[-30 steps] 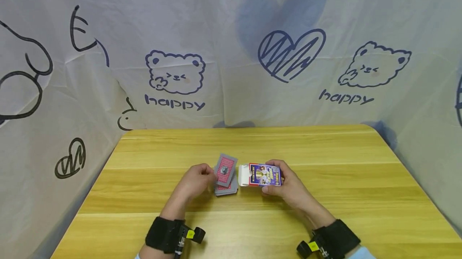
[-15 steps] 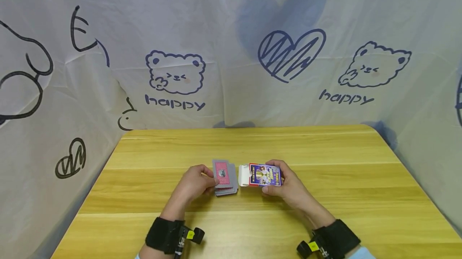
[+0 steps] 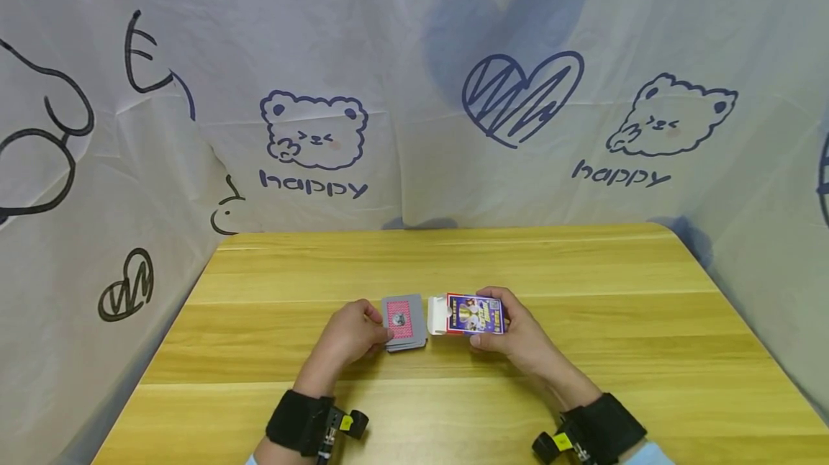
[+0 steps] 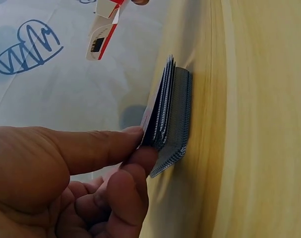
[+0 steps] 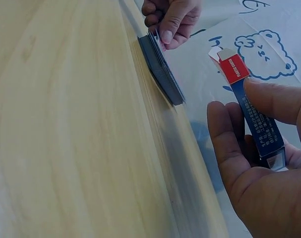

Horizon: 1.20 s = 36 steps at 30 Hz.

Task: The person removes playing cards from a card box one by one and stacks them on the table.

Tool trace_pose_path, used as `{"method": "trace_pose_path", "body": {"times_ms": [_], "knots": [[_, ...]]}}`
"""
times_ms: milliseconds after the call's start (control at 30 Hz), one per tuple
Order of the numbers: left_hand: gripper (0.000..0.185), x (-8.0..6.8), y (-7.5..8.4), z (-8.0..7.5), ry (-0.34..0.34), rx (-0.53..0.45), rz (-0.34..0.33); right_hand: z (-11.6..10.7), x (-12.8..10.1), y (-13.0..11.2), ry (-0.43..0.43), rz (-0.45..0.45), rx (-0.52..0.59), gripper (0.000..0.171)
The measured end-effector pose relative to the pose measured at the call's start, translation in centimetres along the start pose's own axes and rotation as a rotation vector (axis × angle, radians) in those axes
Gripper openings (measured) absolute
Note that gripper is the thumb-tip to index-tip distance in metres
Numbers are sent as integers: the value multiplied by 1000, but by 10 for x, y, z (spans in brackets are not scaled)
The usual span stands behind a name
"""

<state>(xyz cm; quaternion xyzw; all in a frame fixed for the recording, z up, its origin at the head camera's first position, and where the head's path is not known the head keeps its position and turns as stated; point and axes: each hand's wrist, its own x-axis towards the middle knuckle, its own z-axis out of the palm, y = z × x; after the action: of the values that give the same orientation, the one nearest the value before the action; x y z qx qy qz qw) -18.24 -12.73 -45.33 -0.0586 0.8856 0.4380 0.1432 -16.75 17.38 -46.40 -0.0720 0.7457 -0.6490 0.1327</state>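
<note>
A deck of playing cards with red-patterned, grey-bordered backs lies face down near the middle of the table. My left hand pinches some upper cards at their near left edge between thumb and finger. In the left wrist view, these pinched cards tilt up a little from the thicker stack below. To the right, my right hand grips a blue and red card box between thumb and fingers, its open white flap toward the deck. The right wrist view shows the box raised above the table.
The wooden table has rounded back corners. A white cloth with drawn bears and hearts hangs behind it and along both sides. Black straps with small cameras sit on both wrists.
The left hand has turned and lowered the upper cards from an angled position, lining them up with the stack beneath. The right hand and the box have stayed in place.
</note>
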Motion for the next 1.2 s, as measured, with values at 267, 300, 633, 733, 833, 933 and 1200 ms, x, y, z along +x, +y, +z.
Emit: {"method": "trace_pose_path", "body": {"times_ms": [267, 300, 633, 733, 833, 933, 1200], "knots": [[26, 0, 0, 2, 3, 14, 11, -1, 1, 1, -10, 4, -17, 80], [26, 0, 1, 2, 3, 15, 11, -1, 1, 2, -13, 5, -13, 80], [28, -2, 2, 2, 5, 31, 9, -1, 0, 2, -25, 8, 42, 81], [37, -1, 5, 4, 34, 69, 8, -1, 0, 1, -26, 7, 57, 81], [55, 1, 13, 10, 93, 145, 42, -1, 0, 1, -20, 11, 62, 81], [76, 3, 23, 20, 160, 269, 90, -1, 0, 1, -12, 15, 49, 81], [89, 10, 36, 45, 228, 562, 73, 1, 0, 1, -13, 19, 37, 81]]}}
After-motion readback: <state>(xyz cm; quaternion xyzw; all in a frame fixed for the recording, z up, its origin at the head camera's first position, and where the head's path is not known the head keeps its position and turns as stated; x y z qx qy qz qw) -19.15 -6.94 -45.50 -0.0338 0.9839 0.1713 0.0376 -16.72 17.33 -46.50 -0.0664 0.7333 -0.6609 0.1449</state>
